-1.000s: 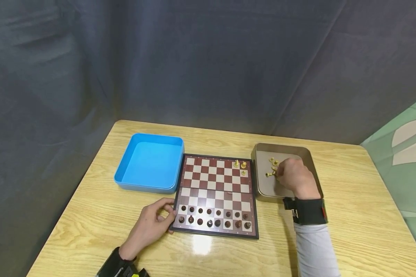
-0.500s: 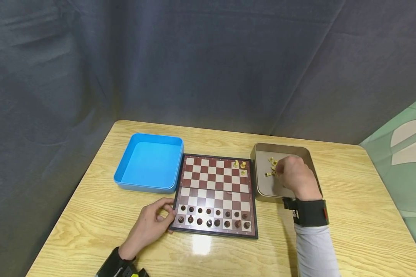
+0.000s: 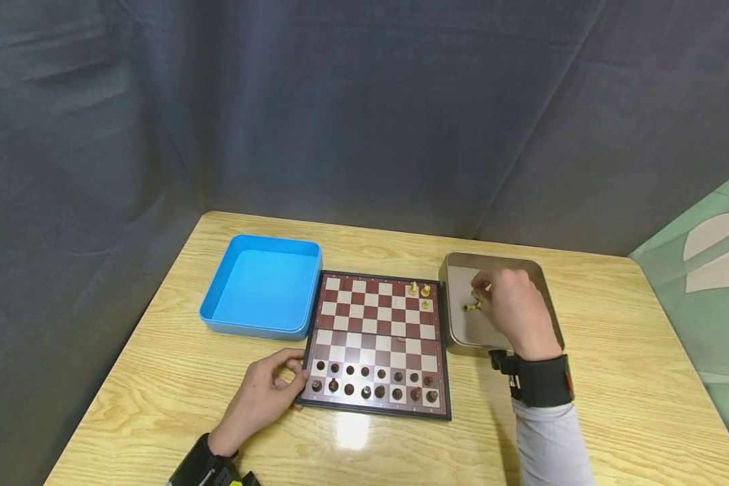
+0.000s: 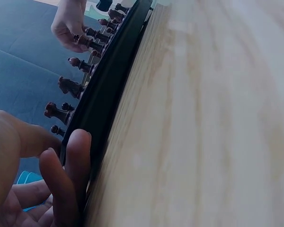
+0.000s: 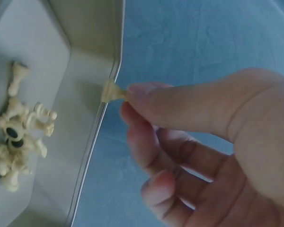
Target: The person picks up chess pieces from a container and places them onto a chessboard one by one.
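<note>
My right hand (image 3: 516,310) is over the gold-coloured tin (image 3: 475,335), and its thumb and index finger pinch a cream chess piece (image 5: 111,91). The flared base of that piece sticks out; its head is hidden by the fingertips. Below it, several loose cream chess pieces (image 5: 19,137) lie heaped in the tin. My left hand (image 3: 266,388) holds the front left corner of the chessboard (image 3: 369,324), with fingers (image 4: 78,151) against its dark edge. Two rows of dark chess pieces (image 3: 366,391) stand along the near side. A few cream pieces (image 3: 425,291) stand at the far right corner.
A shallow blue tray (image 3: 261,287) stands left of the board, close to its edge. The tin sits close along the board's right side. Wooden table (image 3: 619,351) surrounds them, with a dark curtain (image 3: 364,121) behind.
My right hand has shifted slightly left and lifted within the tin's area, its thumb and index finger coming into clearer view. The left hand stays at the board's corner.
</note>
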The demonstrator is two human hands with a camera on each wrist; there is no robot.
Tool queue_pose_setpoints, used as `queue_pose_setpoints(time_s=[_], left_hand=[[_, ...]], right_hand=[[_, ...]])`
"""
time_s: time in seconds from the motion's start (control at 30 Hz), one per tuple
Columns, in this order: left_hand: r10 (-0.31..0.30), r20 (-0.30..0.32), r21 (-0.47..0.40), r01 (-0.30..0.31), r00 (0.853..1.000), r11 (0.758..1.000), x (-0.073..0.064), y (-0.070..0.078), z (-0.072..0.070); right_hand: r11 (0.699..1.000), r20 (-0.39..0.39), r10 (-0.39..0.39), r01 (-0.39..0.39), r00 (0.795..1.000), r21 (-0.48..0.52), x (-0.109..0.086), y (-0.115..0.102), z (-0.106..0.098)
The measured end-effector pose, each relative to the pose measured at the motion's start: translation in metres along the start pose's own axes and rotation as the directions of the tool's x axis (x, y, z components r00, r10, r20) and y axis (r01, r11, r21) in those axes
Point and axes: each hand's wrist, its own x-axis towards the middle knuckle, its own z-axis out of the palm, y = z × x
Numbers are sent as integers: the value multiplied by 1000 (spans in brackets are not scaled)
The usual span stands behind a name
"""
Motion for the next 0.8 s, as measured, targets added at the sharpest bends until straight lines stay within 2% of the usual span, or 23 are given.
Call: queue_pose_setpoints(time_s=[0.17, 0.33, 0.5, 0.63, 0.8], left_hand=[[6, -25, 38, -5, 1000, 999, 1, -1, 0], [26, -20, 64, -25, 999, 998, 2, -1, -1], [29, -10, 53, -28, 1000, 998, 2, 0, -1], [24, -6, 53, -24, 1000, 998, 2, 1, -1], [11, -4, 48, -11, 1000, 999, 2, 1, 0]], right_hand=[[999, -39, -43, 44, 998, 18, 2, -7, 4], [995, -79, -101, 102, 992, 9, 4, -12, 8], [990, -100, -140, 138, 985, -22, 6, -20, 13], [987, -73, -152, 154, 986, 35, 7, -28, 20], [984, -45, -127, 131, 991, 119, 8, -37, 30]])
